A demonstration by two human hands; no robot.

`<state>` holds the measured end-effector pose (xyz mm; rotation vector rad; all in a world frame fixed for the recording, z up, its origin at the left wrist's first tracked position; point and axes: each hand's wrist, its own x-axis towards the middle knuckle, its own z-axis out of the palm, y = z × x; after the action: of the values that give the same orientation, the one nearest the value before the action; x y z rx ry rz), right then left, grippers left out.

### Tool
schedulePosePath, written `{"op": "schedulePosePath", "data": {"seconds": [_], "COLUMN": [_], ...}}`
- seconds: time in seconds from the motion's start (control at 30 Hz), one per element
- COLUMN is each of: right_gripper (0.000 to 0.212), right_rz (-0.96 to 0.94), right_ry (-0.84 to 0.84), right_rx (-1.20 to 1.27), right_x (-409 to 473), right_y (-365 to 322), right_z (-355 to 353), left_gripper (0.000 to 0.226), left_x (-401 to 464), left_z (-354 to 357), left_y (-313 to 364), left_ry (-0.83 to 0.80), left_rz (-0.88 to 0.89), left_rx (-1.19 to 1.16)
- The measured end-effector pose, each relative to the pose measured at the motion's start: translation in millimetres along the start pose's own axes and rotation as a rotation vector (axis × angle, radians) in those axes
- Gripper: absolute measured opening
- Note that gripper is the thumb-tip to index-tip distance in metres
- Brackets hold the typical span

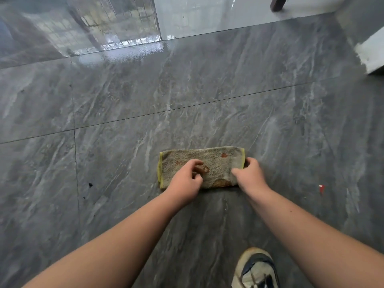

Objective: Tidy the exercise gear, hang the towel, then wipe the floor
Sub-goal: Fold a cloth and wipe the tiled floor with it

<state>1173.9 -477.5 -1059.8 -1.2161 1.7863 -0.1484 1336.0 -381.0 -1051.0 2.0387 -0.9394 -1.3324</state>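
Observation:
A folded grey-beige rag [209,161] with a yellow hem and reddish stains lies flat on the grey marbled floor tiles [124,96]. My left hand [187,179] rests on the rag's near left part with its fingers curled into the cloth. The rag's right end is gripped by my right hand [250,175], thumb on top and fingers wrapped round the edge. Both forearms reach forward and down from the bottom of the view.
My shoe [256,269] stands at the bottom right. A small red-and-white scrap [321,188] lies on the floor to the right, dark specks [90,185] to the left. A white wall base [372,53] is at the far right, a dark furniture leg [278,3] at the top.

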Motion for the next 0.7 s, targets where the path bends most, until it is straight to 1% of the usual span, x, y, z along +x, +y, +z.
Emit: {"op": "schedulePosePath", "data": {"seconds": [0.07, 0.13, 0.2, 0.27, 0.33, 0.37, 0.43, 0.53, 0.57, 0.63, 0.67, 0.7], "right_gripper": [0.026, 0.019, 0.020, 0.022, 0.030, 0.035, 0.041, 0.060, 0.060, 0.046, 0.040, 0.037], "right_rz": [0.039, 0.037, -0.074, -0.251, -0.388, -0.422, -0.422, -0.364, -0.370, -0.377, -0.379, -0.393], "right_ry": [-0.067, -0.126, -0.169, -0.227, -0.261, -0.277, -0.353, -0.535, -0.565, -0.560, -0.519, -0.438], "right_rx": [0.182, 0.327, 0.345, 0.258, 0.137, 0.083, 0.012, -0.094, -0.103, -0.017, 0.033, 0.067], "right_x": [-6.7, -23.7, -40.8, -57.3, -71.0, -75.2, -77.9, -73.8, -72.8, -70.6, -70.2, -67.1], "right_y": [-10.0, -22.5, -34.1, -43.6, -49.8, -50.7, -51.1, -44.3, -42.4, -39.1, -38.5, -37.3], "right_z": [4.1, 9.6, 18.8, 29.9, 44.6, 53.9, 73.4, 96.0, 98.7, 95.6, 90.0, 84.5], "left_gripper": [0.036, 0.037, 0.034, 0.033, 0.032, 0.032, 0.033, 0.032, 0.031, 0.031, 0.030, 0.030], "left_x": [-0.3, -3.3, -6.5, -11.6, -17.9, -21.4, -27.4, -33.1, -34.5, -35.7, -35.1, -33.8], "left_z": [-7.1, -16.7, -29.0, -41.9, -52.8, -57.7, -66.0, -76.4, -79.2, -84.5, -86.7, -88.8], "left_y": [-0.5, -0.8, -1.7, -5.4, -13.8, -18.6, -28.2, -40.0, -42.5, -45.5, -46.0, -46.5], "left_ry": [0.024, 0.047, 0.061, 0.079, 0.100, 0.112, 0.133, 0.149, 0.154, 0.165, 0.165, 0.159], "left_rz": [-0.083, -0.155, -0.198, -0.221, -0.239, -0.250, -0.270, -0.295, -0.302, -0.306, -0.305, -0.304], "left_rx": [-0.160, -0.313, -0.441, -0.511, -0.513, -0.499, -0.476, -0.435, -0.426, -0.426, -0.426, -0.417]}}
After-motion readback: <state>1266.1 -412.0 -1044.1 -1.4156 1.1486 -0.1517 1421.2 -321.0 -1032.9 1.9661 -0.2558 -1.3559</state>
